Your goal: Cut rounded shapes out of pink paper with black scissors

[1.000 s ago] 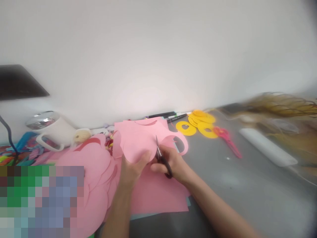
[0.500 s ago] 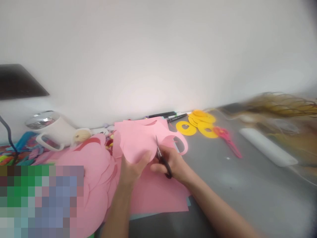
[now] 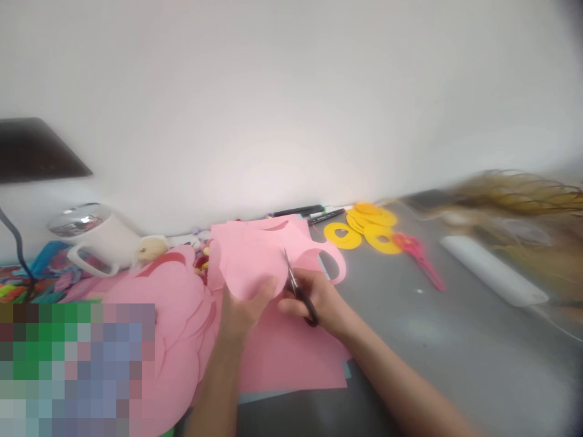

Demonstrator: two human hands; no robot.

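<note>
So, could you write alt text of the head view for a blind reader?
The right hand has black-handled scissors against pink paper held by the left hand. Pink cut-outs lie on the left, yellow rings and pink scissors on the right.

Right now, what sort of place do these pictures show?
Probably a craft table: the right hand holds dark-handled scissors, with cut pink paper shapes and yellow rings nearby.

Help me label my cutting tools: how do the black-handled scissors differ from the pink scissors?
The black-handled scissors show metallic blades; the pink scissors look pink throughout, though blurred. The black-handled scissors are in the right hand, blades at the pink paper; the pink scissors lie on the gray table. Both are scissors.
</note>
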